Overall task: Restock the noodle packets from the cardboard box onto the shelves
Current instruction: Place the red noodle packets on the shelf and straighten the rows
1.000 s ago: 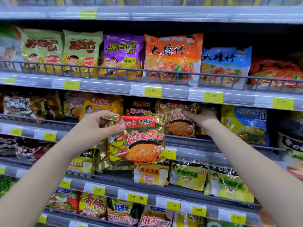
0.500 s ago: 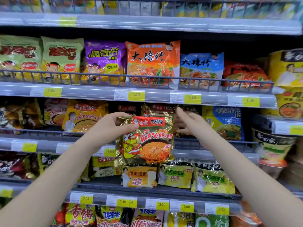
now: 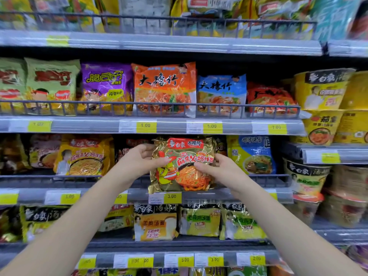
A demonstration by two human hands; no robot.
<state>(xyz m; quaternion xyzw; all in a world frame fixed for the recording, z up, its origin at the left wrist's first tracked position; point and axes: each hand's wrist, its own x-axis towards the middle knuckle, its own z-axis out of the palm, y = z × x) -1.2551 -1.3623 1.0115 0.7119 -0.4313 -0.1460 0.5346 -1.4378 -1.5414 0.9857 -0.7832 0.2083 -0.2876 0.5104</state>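
My left hand (image 3: 139,161) pinches the gold noodle packet (image 3: 184,166) at its left edge. My right hand (image 3: 218,171), which 1 second ago was reaching into the row behind, has come back to grip the right edge. I judge the gap is ready. The packet hangs in front of the middle shelf (image 3: 35,193), its bottom edge across the wire rail (image 3: 59,178), not yet in. It is crinkly, shiny foil, pillow-shaped. A blue packet (image 3: 251,154) stands just right, a yellow packet (image 3: 83,156) left. The cardboard box is out of view.
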